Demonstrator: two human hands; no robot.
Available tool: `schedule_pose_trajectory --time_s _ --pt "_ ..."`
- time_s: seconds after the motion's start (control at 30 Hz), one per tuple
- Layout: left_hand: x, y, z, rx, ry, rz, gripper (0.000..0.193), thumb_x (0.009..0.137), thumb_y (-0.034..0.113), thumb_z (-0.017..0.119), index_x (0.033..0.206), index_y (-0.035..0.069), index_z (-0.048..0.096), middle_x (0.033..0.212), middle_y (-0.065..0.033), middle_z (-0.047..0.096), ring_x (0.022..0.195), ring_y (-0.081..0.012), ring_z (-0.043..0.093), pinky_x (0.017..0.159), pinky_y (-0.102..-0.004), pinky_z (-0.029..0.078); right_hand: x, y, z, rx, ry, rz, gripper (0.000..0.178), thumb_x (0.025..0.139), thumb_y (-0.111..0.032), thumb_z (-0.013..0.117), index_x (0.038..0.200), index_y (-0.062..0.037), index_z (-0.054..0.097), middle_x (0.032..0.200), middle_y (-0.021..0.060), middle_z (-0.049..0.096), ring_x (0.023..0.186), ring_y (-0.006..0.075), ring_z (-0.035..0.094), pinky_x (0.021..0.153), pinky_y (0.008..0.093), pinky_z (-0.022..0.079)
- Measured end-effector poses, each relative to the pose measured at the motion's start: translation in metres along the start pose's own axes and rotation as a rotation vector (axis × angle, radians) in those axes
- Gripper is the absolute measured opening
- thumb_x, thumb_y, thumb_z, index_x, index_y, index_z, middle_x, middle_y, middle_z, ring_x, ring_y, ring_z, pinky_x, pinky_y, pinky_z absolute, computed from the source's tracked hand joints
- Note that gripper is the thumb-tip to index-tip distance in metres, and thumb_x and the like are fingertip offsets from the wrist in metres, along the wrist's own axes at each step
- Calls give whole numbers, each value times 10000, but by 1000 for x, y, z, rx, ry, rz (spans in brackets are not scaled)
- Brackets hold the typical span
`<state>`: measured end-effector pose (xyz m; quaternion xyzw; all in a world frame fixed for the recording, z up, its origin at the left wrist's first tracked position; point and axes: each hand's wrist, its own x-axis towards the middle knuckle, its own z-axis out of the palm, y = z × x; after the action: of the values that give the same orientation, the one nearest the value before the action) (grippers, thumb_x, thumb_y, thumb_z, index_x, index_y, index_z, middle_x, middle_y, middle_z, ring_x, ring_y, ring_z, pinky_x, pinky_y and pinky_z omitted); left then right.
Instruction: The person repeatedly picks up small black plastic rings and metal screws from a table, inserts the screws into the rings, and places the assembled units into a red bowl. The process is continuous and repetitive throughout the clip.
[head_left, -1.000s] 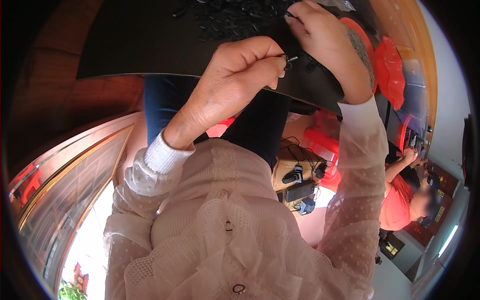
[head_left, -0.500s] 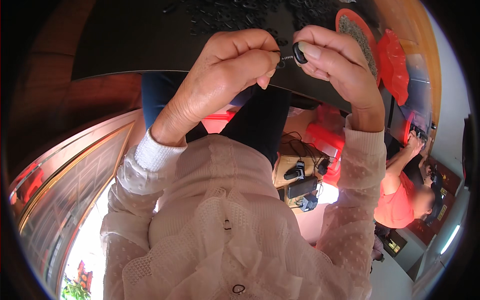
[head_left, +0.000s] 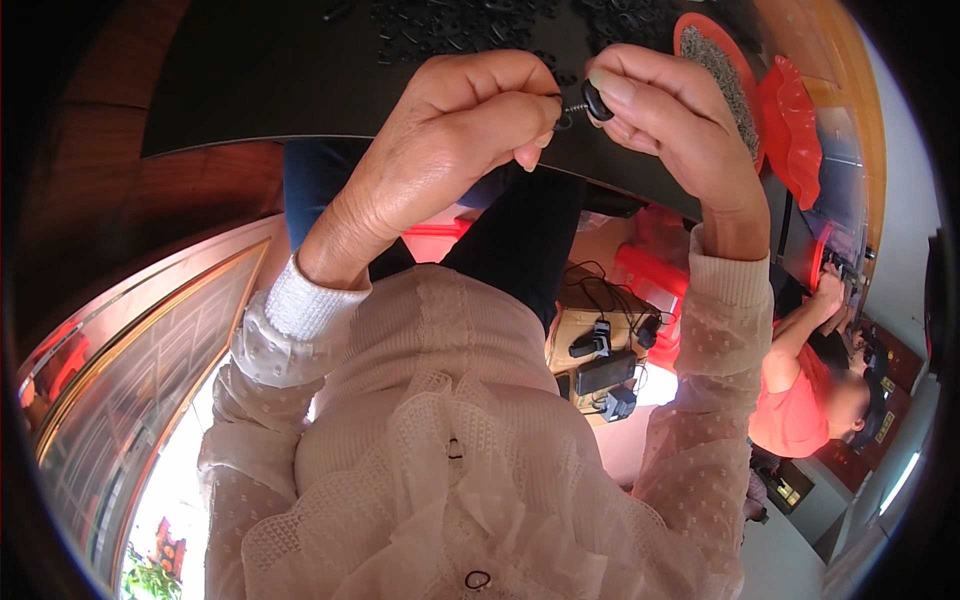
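Note:
Over the near edge of a dark table (head_left: 260, 90), both of my hands are raised and close together. My left hand (head_left: 460, 115) is closed, pinching a small black looped part (head_left: 563, 122) that mostly hides behind the fingertips. In my right hand (head_left: 685, 120), a glossy black oval piece (head_left: 597, 101) is gripped between thumb and fingers. A thin metal screw (head_left: 574, 108) bridges the short gap between the two black parts. Whether its tip sits inside the looped part I cannot tell.
Loose black parts (head_left: 450, 32) lie spread beyond my hands. To the right stand a red bowl (head_left: 750, 85) of small grey metal pieces and a red wavy-edged dish (head_left: 790, 130). Lower down, black devices with cables (head_left: 605, 372) rest on a cardboard box. A person in red (head_left: 795, 400) sits farther right.
Both hands have risen very slightly, still gripping the same parts. The black oval piece has shifted a little up and left and tilted. The other person's hands have moved slightly.

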<state>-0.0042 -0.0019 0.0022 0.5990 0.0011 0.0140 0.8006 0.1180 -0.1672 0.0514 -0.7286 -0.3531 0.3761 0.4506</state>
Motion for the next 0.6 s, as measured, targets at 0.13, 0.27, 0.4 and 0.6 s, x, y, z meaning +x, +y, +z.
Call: schedule_pose_trajectory --time_s 0.13,0.27,0.4,0.6 --pt "2 -4 0 -7 -11 44 154 871 121 505 784 20 582 645 5 535 482 -7 333 444 -182 262 1 2 2 26 20 2 278 928 -253 537 793 -15 586 594 -64 377 535 15 305 478 204 212" --pt "2 -3 0 9 6 44 153 872 119 506 783 21 583 642 3 534 476 -9 325 442 -186 265 1 1 1 48 16 8 275 928 -252 542 789 -18 587 590 -64 373 529 12 301 472 204 205" --pt "3 -4 0 6 4 48 148 874 116 507 784 26 583 643 5 535 477 -8 324 443 -187 260 1 0 1 37 14 7 273 927 -249 547 781 -21 584 590 -66 372 523 9 299 468 204 201" --pt "3 -3 0 64 0 56 150 888 118 507 797 28 586 644 14 523 481 -2 326 439 -183 268 2 0 2 -33 32 8 275 935 -238 544 753 -32 557 591 -68 377 547 19 311 485 213 231"
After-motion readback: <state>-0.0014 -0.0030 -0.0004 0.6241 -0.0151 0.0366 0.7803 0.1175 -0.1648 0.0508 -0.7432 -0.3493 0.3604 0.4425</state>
